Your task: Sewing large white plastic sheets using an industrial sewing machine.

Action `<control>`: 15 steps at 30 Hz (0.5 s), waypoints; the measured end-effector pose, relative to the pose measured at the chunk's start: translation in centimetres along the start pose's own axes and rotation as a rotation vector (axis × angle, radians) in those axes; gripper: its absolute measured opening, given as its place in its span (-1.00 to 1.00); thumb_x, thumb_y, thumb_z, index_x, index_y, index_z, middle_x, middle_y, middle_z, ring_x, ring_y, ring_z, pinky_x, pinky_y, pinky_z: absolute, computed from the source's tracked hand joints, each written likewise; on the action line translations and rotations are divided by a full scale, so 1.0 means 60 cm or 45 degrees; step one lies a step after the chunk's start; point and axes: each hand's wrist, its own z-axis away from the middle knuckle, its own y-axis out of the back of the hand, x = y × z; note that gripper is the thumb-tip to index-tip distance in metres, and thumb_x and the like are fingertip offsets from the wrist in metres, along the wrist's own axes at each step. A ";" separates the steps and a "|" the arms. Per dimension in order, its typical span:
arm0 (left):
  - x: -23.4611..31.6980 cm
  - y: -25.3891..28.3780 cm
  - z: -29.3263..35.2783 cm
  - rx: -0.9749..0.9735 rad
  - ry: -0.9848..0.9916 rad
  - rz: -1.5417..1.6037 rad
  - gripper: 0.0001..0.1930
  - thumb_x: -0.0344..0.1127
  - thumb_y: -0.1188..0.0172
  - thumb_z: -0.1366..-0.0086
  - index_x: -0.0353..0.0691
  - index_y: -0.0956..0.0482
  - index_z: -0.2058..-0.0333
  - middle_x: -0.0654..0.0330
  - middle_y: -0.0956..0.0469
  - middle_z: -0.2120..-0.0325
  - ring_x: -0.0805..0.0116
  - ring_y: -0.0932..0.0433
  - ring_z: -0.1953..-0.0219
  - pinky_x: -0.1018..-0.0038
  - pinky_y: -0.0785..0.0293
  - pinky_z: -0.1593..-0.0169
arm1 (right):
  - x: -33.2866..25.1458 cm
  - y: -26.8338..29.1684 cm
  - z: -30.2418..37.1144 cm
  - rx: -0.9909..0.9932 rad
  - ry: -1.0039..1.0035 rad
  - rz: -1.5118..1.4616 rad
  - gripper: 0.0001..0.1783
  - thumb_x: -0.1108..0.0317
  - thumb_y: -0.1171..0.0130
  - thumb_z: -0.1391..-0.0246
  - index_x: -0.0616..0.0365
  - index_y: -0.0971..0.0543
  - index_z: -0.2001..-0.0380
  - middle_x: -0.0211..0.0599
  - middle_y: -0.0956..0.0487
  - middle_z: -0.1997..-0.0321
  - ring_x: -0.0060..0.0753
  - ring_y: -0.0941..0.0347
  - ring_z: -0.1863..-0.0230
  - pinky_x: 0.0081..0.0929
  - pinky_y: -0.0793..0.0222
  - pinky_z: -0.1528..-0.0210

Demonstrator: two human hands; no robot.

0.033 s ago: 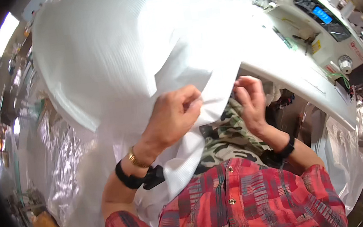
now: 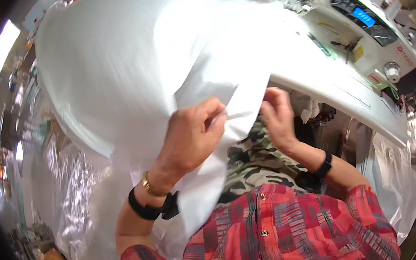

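Observation:
A large sheet of white, finely ribbed fabric (image 2: pixel 101 65) spreads over the table and hangs down toward my lap. My left hand (image 2: pixel 193 134) is closed, with thumb and forefinger pinching a fold of it near the middle. To its right, my right hand (image 2: pixel 279 118) has its fingers bent in toward the thumb at the fabric's right edge. Its fingertips are slightly blurred, but they appear to pinch that edge. Between the hands a stretch of fabric runs slanted, with creases beside the left fingertips.
A white sewing machine (image 2: pixel 362 33) with a lit blue display stands at the upper right on a pale table (image 2: pixel 339 95). Clear plastic sheeting (image 2: pixel 78 198) lies at the left, and a clear plastic bag (image 2: pixel 393 180) hangs at the right. Camouflage trousers (image 2: pixel 253 163) show beneath the fabric.
Both hands have shifted slightly left, the right one more, so it sits closer to the left hand and against the fabric's edge. The whole view has also shifted a little.

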 end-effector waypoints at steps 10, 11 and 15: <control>0.070 -0.008 -0.012 -0.236 -0.755 -0.646 -0.92 -0.45 -0.12 -0.09 -0.26 -0.41 0.44 0.09 -0.46 0.62 0.12 -0.56 0.51 0.31 -0.46 0.46 | 0.006 -0.076 -0.036 -1.132 0.163 0.086 -0.77 0.33 -0.20 -0.08 0.14 -0.64 0.18 -0.16 -0.65 0.16 -0.21 -0.58 0.17 -0.31 -0.47 0.14; 0.053 -0.028 -0.004 -0.256 -0.757 -0.653 -0.93 -0.45 -0.11 -0.07 -0.26 -0.41 0.45 0.10 -0.47 0.60 0.13 -0.57 0.51 0.31 -0.47 0.45 | 0.011 -0.072 -0.038 -1.161 0.217 0.125 -0.77 0.33 -0.20 -0.08 0.14 -0.64 0.19 -0.16 -0.65 0.17 -0.20 -0.59 0.17 -0.31 -0.47 0.15; -0.007 -0.092 0.029 -0.213 -0.727 -0.663 -0.92 -0.47 -0.10 -0.03 -0.25 -0.41 0.45 0.09 -0.46 0.61 0.15 -0.55 0.52 0.33 -0.47 0.45 | 0.027 -0.047 -0.037 -1.324 0.412 0.304 -0.77 0.34 -0.21 -0.06 0.12 -0.64 0.19 -0.15 -0.66 0.19 -0.16 -0.59 0.20 -0.30 -0.48 0.17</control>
